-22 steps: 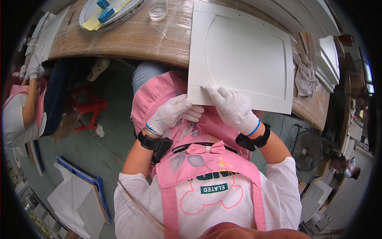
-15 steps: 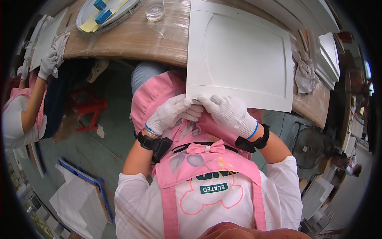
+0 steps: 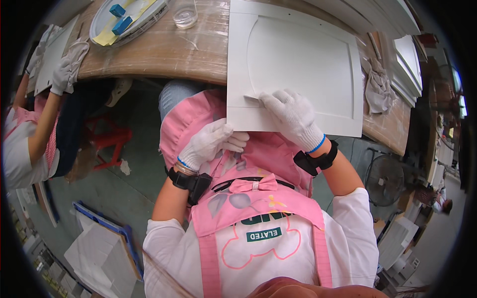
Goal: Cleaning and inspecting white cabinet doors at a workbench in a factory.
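A white framed panel point(image 3: 305, 64), like a cabinet door, lies on the table with its near edge jutting out over my lap. At its near left corner my left hand point(image 3: 211, 142), in a white knit glove, is closed with curled fingers on the panel's edge. Over the panel's lower frame, my gloved right hand point(image 3: 293, 116) pinches a small, thin grey piece of sandpaper point(image 3: 251, 98). The sandpaper's free end reaches the inner left corner of the frame, where the raised border meets the recessed middle.
Plastic film covers the brown table point(image 3: 139, 57). A round white lid point(image 3: 97, 30) carries blue blocks point(image 3: 122, 26) beside a clear cup point(image 3: 185, 18). A grey rag point(image 3: 378, 92) and stacked white panels point(image 3: 405, 69) are at right. Another person's gloved hand point(image 3: 61, 74) works at left.
My right hand has lifted away from my left and moved up and right onto the panel with the sandpaper. My left hand stays near the panel's corner. The co-worker's hands have shifted.
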The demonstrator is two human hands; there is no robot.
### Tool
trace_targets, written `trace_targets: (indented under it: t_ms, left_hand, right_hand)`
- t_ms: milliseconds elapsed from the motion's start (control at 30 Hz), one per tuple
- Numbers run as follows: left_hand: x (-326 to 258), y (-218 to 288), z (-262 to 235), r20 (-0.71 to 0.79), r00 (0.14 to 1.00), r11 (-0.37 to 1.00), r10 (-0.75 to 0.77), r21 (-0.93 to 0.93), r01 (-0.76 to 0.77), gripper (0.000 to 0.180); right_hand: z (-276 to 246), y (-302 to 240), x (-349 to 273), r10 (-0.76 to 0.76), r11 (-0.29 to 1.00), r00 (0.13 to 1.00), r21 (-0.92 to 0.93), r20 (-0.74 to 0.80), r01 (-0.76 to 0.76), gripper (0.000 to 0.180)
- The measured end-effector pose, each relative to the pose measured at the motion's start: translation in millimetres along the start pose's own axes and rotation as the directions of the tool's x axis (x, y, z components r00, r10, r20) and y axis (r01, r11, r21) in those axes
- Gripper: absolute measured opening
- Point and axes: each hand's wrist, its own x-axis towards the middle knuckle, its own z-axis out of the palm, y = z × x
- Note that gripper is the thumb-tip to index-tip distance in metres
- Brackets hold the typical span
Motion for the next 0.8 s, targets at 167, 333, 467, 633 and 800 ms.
trace_targets:
  t_ms: [167,333,467,633,800]
  left_hand:
    - [3,-4,-6,0.09,0.996,1.0,0.005,0.002,-0.005,0.05]
    - [4,0,-2,0.089,0.996,1.0,0.006,0.02,-0.008,0.051]
    - [1,5,5,0.056,0.998,0.999,-0.003,0.052,0.0,0.052]
    - [5,-1,-5,0.136,0.99,0.999,-0.032,-0.028,0.036,0.054]
    - [2,10,19,0.063,0.998,1.0,0.028,0.001,-0.028,0.046]
  right_hand:
    - [-2,8,-5,-0.195,0.98,0.98,-0.038,0.046,0.197,0.029]
    - [7,5,14,-0.06,0.996,0.998,-0.072,-0.021,0.059,0.027]
    - [-4,-5,10,-0.276,0.958,0.953,-0.042,0.123,0.283,0.025]
    - [-8,3,6,-0.025,0.989,0.999,0.145,-0.045,0.031,0.019]
    - [-9,19,6,0.139,0.959,0.982,0.265,-0.127,-0.101,0.01]
